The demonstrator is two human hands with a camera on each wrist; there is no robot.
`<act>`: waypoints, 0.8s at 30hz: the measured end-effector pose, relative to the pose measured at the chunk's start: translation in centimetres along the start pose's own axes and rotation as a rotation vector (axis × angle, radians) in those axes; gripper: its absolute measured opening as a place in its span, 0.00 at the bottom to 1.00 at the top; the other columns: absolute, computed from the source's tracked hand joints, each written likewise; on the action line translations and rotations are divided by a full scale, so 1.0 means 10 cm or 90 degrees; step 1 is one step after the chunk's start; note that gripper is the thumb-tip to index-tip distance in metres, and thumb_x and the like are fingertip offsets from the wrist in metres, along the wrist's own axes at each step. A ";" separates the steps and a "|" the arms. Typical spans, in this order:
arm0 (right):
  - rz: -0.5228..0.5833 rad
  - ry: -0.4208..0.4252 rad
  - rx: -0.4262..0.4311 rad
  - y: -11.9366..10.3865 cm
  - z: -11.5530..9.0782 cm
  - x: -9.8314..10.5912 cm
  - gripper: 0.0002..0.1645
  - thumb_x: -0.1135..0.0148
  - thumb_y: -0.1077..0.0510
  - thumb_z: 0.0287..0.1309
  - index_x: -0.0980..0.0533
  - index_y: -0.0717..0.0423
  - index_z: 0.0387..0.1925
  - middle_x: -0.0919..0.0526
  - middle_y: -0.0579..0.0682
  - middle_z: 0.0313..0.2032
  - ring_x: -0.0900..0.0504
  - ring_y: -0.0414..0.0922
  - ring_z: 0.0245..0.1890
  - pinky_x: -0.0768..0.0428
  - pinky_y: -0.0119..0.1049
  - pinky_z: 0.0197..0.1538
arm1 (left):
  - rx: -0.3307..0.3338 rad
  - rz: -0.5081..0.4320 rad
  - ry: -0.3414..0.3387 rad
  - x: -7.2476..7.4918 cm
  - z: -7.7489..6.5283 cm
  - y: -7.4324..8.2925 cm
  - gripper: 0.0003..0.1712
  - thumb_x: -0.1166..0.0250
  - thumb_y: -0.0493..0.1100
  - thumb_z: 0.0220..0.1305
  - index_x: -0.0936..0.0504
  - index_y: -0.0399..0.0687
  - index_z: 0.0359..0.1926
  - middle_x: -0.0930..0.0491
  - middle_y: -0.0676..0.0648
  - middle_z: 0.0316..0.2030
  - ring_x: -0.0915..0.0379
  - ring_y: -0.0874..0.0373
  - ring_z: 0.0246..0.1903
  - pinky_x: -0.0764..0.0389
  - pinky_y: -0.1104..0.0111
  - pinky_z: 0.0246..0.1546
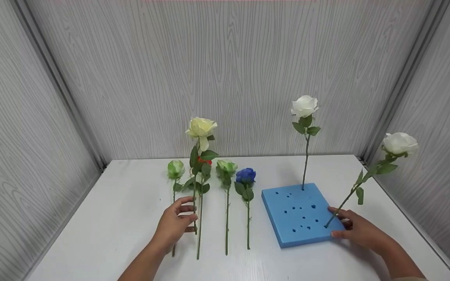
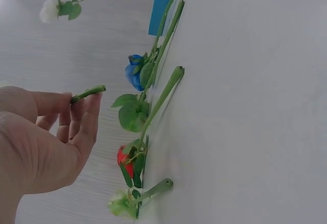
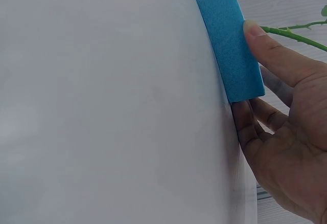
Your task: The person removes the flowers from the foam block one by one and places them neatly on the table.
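Note:
My left hand (image 1: 173, 223) pinches the lower stem of a pale yellow rose (image 1: 201, 128), which stands upright above the table. In the left wrist view the cut stem end (image 2: 93, 92) pokes out past the thumb and fingertips. My right hand (image 1: 359, 231) grips the right edge of a blue foam block (image 1: 291, 238) dotted with holes. Its thumb lies on the upper edge and the other fingers reach the side and underside in the right wrist view. Two white roses stand in the block, one upright (image 1: 305, 106) at the back, one leaning right (image 1: 400, 143) near the hand.
On the white table (image 1: 104, 234) a green-white rose (image 1: 175, 169), a red rose (image 2: 124, 161), a second green-white rose (image 1: 227, 167) and a blue rose (image 1: 246, 175) lie in a row, stems toward me. Grey wood-grain panels (image 1: 225, 78) enclose the back and sides.

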State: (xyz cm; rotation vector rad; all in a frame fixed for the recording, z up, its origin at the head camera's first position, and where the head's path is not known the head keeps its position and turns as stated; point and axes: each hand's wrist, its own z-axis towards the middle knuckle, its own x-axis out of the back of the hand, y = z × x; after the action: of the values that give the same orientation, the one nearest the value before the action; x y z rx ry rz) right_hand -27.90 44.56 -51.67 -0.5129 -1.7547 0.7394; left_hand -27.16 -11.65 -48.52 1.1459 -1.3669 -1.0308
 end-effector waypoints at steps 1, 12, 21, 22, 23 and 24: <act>0.001 0.000 0.000 0.00 0.00 0.00 0.57 0.24 0.42 0.66 0.42 0.54 0.85 0.36 0.78 0.76 0.28 0.76 0.72 0.22 0.65 0.69 | 0.003 -0.001 -0.001 0.02 0.00 0.00 0.31 0.33 0.30 0.73 0.24 0.52 0.73 0.21 0.33 0.63 0.14 0.44 0.56 0.07 0.58 0.42; 0.002 -0.010 -0.011 0.00 0.01 0.02 0.57 0.24 0.41 0.66 0.43 0.54 0.85 0.34 0.77 0.74 0.28 0.77 0.73 0.20 0.63 0.67 | 0.020 -0.021 -0.009 0.14 -0.02 -0.04 0.33 0.33 0.28 0.71 0.24 0.50 0.74 0.20 0.34 0.62 0.15 0.42 0.56 0.07 0.56 0.41; 0.003 -0.002 -0.010 0.00 0.01 0.00 0.58 0.23 0.41 0.65 0.42 0.55 0.85 0.36 0.79 0.76 0.29 0.77 0.73 0.21 0.66 0.69 | 0.040 -0.018 0.007 0.29 -0.01 -0.11 0.35 0.33 0.29 0.71 0.26 0.51 0.76 0.22 0.33 0.64 0.17 0.41 0.58 0.07 0.56 0.42; 0.004 -0.003 -0.009 -0.01 0.01 0.00 0.58 0.23 0.42 0.65 0.42 0.55 0.85 0.36 0.79 0.76 0.29 0.77 0.73 0.21 0.66 0.69 | 0.044 -0.018 0.010 0.31 -0.02 -0.11 0.35 0.33 0.29 0.72 0.26 0.51 0.76 0.22 0.32 0.64 0.17 0.41 0.58 0.07 0.56 0.42; 0.003 -0.004 -0.005 -0.01 0.01 0.01 0.57 0.24 0.42 0.66 0.43 0.56 0.85 0.36 0.79 0.76 0.29 0.78 0.73 0.21 0.67 0.69 | 0.048 -0.018 0.012 0.33 -0.02 -0.11 0.35 0.33 0.29 0.72 0.27 0.51 0.76 0.22 0.32 0.65 0.17 0.41 0.58 0.07 0.56 0.42; 0.003 -0.004 -0.004 -0.01 0.01 0.01 0.57 0.23 0.42 0.66 0.42 0.56 0.85 0.36 0.79 0.76 0.29 0.77 0.73 0.21 0.66 0.69 | 0.052 -0.016 0.015 0.35 -0.02 -0.12 0.35 0.33 0.29 0.72 0.27 0.50 0.77 0.22 0.32 0.65 0.16 0.41 0.58 0.07 0.56 0.42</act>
State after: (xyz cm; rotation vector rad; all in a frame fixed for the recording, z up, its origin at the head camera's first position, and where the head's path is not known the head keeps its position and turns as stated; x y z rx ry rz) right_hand -28.06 44.50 -51.55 -0.5200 -1.7630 0.7392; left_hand -26.91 -15.32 -49.04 1.2350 -1.3891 -0.9845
